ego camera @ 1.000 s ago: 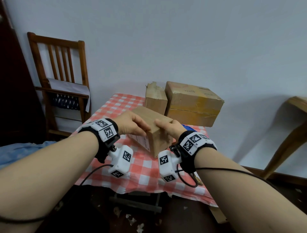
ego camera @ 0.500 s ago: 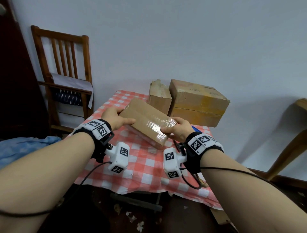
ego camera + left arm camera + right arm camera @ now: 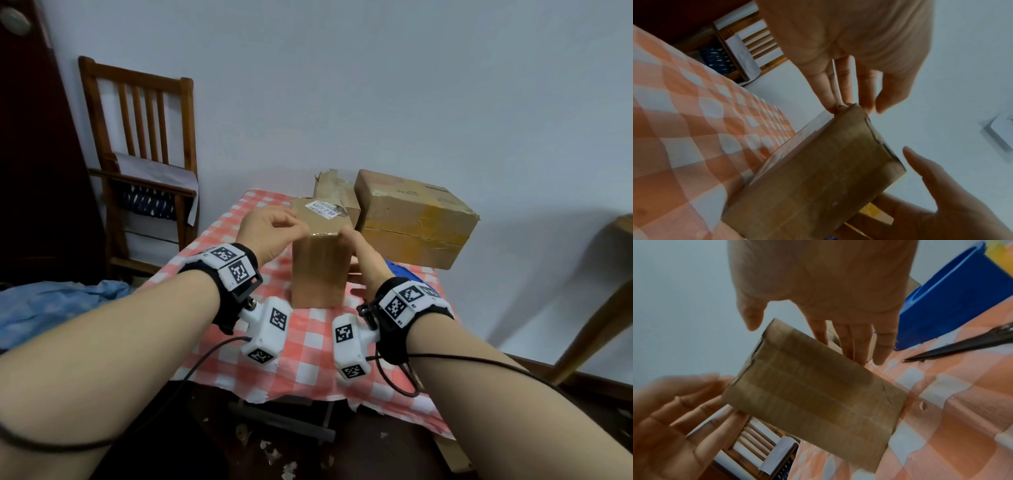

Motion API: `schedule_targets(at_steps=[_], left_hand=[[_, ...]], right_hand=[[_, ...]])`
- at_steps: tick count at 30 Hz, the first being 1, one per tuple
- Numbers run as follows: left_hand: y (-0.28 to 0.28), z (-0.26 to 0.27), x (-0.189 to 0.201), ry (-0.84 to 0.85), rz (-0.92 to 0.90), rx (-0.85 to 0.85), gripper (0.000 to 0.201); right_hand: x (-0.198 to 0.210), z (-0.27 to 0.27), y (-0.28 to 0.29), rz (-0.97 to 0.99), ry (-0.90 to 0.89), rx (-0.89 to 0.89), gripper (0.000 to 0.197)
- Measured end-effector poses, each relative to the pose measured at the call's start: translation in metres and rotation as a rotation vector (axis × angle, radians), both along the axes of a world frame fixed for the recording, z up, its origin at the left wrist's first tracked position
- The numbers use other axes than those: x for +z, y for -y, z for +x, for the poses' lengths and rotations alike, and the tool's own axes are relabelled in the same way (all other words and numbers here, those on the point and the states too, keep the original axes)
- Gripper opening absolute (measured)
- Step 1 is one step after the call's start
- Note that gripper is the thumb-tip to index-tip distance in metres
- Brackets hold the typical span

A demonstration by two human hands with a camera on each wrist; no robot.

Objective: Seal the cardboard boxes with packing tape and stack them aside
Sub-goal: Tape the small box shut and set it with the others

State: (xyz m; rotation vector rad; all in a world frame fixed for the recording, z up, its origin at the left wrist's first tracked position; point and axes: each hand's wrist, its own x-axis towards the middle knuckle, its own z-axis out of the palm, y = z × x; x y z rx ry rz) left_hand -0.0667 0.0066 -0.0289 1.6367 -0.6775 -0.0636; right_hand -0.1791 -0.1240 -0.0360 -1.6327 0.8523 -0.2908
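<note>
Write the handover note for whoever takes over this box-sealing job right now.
Left hand: fingers straight, tips touching the top left edge of the small cardboard box; no grip.
Right hand: open, flat beside the box's right side.
The small box stands upright on end on the checked tablecloth, with tape strips across its near face.
Behind it: a torn-top box and a large cardboard box.
The blue tape dispenser and the scissors lie to the right.
Done: near face taped.
Left: check the remaining seams, then stack it aside. I cannot tell whether the other boxes are sealed.
</note>
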Motion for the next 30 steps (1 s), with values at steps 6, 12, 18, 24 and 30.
schedule_targets(at_steps=[6,12,18,24,30], left_hand=[[0.005,-0.009,0.008,0.047,0.088,-0.049,0.031],[0.008,-0.001,0.014,-0.005,0.353,-0.185,0.146],[0.007,-0.002,0.015,0.24,0.479,-0.103,0.125],[0.002,-0.002,0.004,0.263,0.506,-0.093,0.059],[-0.003,0.0,0.002,0.239,0.457,-0.156,0.041]], right_hand=[[0.004,-0.01,0.012,0.104,0.136,-0.068,0.051],[0.008,-0.019,0.019,-0.005,0.22,-0.057,0.013],[0.01,-0.014,0.012,-0.186,0.291,0.003,0.041],[0.002,-0.007,0.004,-0.192,0.293,0.051,0.023],[-0.01,-0.008,0.004,-0.119,0.266,0.138,0.02]])
